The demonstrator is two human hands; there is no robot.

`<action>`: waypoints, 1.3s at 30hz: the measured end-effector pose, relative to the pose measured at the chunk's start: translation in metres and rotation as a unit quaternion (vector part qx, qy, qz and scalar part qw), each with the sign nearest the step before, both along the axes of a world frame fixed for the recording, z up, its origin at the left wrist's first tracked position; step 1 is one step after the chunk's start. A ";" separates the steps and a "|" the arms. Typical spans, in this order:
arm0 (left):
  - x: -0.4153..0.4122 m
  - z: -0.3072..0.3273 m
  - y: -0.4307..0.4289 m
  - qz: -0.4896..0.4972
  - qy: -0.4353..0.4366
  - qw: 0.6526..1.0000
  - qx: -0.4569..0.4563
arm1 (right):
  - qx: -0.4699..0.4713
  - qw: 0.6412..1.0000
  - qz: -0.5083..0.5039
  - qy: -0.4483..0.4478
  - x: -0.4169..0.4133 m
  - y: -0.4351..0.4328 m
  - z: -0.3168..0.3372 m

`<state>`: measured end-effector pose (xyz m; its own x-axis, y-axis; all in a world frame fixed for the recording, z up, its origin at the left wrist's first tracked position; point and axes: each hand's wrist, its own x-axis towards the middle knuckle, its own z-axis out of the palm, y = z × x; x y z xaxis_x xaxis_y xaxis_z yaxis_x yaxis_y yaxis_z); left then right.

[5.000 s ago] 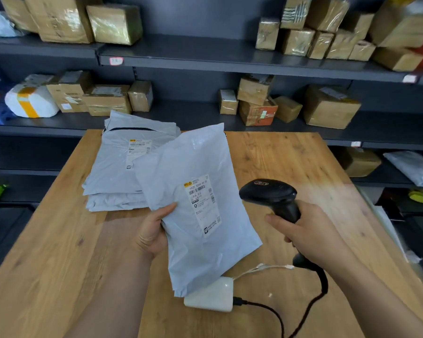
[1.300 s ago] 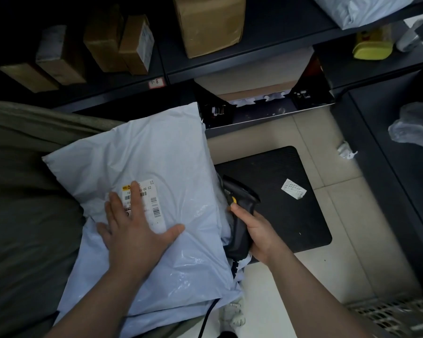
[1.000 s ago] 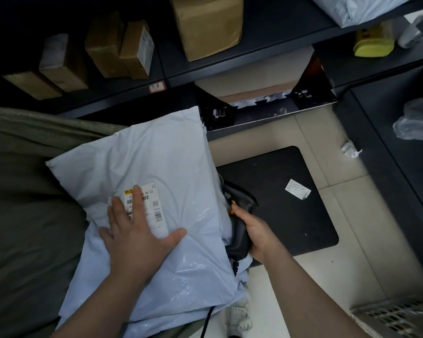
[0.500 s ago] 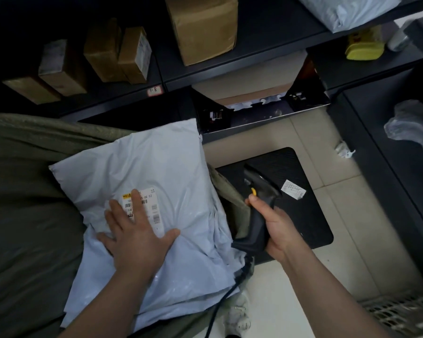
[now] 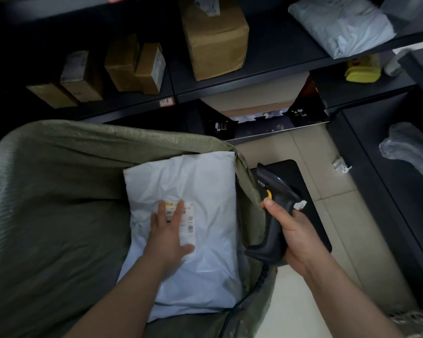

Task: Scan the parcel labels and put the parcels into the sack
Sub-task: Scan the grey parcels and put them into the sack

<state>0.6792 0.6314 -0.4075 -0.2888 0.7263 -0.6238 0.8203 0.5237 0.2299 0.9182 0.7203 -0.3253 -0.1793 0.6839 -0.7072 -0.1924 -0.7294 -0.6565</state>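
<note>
Parcel: the grey plastic parcel (image 5: 205, 189) lies inside the open green sack (image 5: 59, 172), on the right side, its right edge against the sack's right wall.
Left hand: the left hand (image 5: 167, 236) lies flat on the parcel with fingers spread and straight, partly covering the label (image 5: 190, 219); it grips nothing.
Right hand: the right hand (image 5: 297, 237) is wrapped round the handle of the black scanner (image 5: 276, 203), just outside the sack's right rim.
Risk, cord: the scanner cord (image 5: 261, 276) drops close to the sack's near right corner. Lifting the scanner could likely drag the cord across the rim and pull the sack askew.
Risk, sack mouth: the cloth looks limp, so the rim may fold inward over the opening once the hand leaves.
Risk, parcel: its slick wrap may let it slide or tilt against the sack wall.
Floor: pale tiles (image 5: 303, 303) with a black mat (image 5: 320, 230) right of the sack and a crumpled scrap (image 5: 341, 165) farther right.
Room: dark shelves (image 5: 266, 69) at the far side carry cardboard boxes (image 5: 215, 37), another grey bag (image 5: 340, 25) and a yellow item (image 5: 363, 69).
</note>
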 end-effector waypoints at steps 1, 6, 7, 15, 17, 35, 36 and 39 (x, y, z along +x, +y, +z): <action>0.000 -0.006 0.001 -0.002 -0.004 1.000 -0.007 | 0.003 1.000 0.015 -0.015 -0.001 -0.002 -0.001; 0.008 -0.019 0.007 -0.028 0.028 0.999 -0.008 | 0.038 0.996 0.040 -0.075 -0.008 -0.009 -0.001; 0.011 -0.016 0.006 -0.031 0.047 0.998 0.005 | 0.044 0.995 0.040 -0.083 -0.009 -0.009 -0.001; 0.005 -0.022 -0.009 -0.083 0.012 0.995 -0.055 | 0.053 0.991 0.036 -0.121 -0.013 -0.014 0.003; 0.005 -0.020 -0.005 -0.069 0.003 0.996 -0.059 | 0.061 0.986 0.045 -0.146 -0.012 -0.015 0.004; -0.030 0.251 -0.057 -0.061 0.195 0.940 0.274 | 0.290 0.903 0.218 -0.232 -0.068 -0.068 0.207; -0.039 0.270 -0.069 -0.051 0.204 0.934 0.287 | 0.301 0.899 0.226 -0.225 -0.078 -0.078 0.226; -0.072 0.321 -0.110 -0.011 0.219 0.925 0.310 | 0.320 0.893 0.251 -0.193 -0.113 -0.112 0.279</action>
